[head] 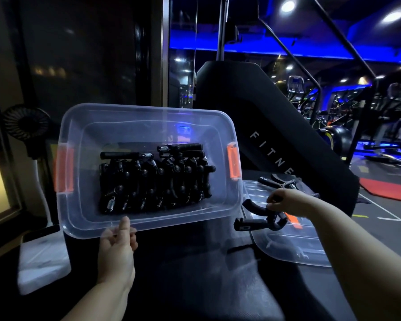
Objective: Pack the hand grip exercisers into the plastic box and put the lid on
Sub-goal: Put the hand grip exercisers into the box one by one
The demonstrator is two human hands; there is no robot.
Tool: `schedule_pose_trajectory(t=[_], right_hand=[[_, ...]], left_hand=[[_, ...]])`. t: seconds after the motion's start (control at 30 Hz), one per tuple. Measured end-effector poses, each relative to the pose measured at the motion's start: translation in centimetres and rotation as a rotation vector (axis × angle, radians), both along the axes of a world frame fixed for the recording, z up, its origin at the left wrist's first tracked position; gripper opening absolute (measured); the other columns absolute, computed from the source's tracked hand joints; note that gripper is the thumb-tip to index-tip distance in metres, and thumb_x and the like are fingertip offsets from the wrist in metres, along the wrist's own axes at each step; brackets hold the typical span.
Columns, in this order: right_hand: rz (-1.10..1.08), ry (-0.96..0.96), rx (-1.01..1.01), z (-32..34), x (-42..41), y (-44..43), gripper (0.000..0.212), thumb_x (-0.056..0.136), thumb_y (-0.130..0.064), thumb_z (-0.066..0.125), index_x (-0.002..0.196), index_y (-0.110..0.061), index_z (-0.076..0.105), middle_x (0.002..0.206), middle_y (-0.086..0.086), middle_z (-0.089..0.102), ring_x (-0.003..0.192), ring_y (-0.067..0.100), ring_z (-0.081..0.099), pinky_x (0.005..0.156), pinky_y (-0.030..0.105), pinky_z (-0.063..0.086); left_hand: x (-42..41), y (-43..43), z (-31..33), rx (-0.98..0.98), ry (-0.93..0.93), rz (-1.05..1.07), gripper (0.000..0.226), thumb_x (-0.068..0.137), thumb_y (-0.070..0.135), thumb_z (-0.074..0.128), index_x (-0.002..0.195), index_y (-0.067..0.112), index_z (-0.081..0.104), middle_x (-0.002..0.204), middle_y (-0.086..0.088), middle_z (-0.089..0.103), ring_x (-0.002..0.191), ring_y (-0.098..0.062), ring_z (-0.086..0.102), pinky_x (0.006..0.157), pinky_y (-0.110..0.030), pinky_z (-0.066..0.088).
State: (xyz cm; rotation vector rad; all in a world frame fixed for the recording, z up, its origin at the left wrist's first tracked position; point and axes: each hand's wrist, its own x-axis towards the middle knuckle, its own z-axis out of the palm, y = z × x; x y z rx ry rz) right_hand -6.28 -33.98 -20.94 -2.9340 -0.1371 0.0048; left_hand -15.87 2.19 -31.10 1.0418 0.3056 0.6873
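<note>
The clear plastic box (146,114) with orange latches is tilted toward me, its opening facing the camera. Several black hand grip exercisers (153,179) are packed in a row inside, with a couple lying across the top. My left hand (118,242) grips the box's near rim, thumb on the inside. My right hand (285,202) pinches one black exerciser (257,216) by its handle, just right of the box. Below it lies the clear lid (294,246), flat on the dark surface. Another exerciser (278,183) rests beyond the lid.
A black padded gym bench with "FITNE" lettering (273,135) rises behind the box. A small black fan (26,123) stands at the left, above white packaging (42,262). Gym machines fill the right background.
</note>
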Motion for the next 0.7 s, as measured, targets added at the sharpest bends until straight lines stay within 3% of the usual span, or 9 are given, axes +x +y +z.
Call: schedule_pose_trajectory(t=[0.2,0.47,0.6,0.7], right_hand=[[-0.002,0.059,0.161,-1.0,-0.1,-0.5,0.029,0.083,-0.027,0.071,0.104,-0.027,0.051,0.100,-0.002,0.059,0.088,0.015,0.056,0.073,0.026,0.046],[0.072,0.017,0.210,-1.0,-1.0,-1.4,0.019,0.081,-0.019,0.073,0.087,-0.024,0.056,0.075,-0.002,0.061,0.064,0.012,0.054,0.057,0.023,0.041],[0.099,-0.009,0.243,0.0,-1.8,-1.9,0.019,0.078,-0.022,0.074,0.081,-0.032,0.058,0.076,-0.003,0.061,0.068,0.013,0.055,0.065,0.031,0.045],[0.167,0.033,0.419,1.2,-2.8,-1.5,0.018,0.079,-0.015,0.074,0.082,-0.027,0.061,0.074,0.004,0.062,0.066,0.017,0.057,0.065,0.037,0.046]], left_hand=[[0.0,-0.1,0.1,-0.003,0.004,0.005,0.017,0.094,0.032,0.055,0.084,0.020,0.050,0.075,0.000,0.055,0.064,-0.010,0.046,0.067,-0.023,0.041],[0.0,0.0,0.1,0.003,0.016,-0.007,0.017,0.094,0.033,0.055,0.085,0.020,0.050,0.075,0.001,0.055,0.064,-0.010,0.046,0.067,-0.023,0.041],[-0.2,0.0,0.2,0.017,0.018,-0.012,0.017,0.094,0.033,0.054,0.085,0.019,0.051,0.075,0.001,0.054,0.065,-0.010,0.046,0.068,-0.024,0.041],[-0.3,0.0,0.3,0.030,0.024,-0.010,0.018,0.095,0.033,0.054,0.084,0.019,0.051,0.076,0.000,0.054,0.066,-0.011,0.046,0.069,-0.024,0.041]])
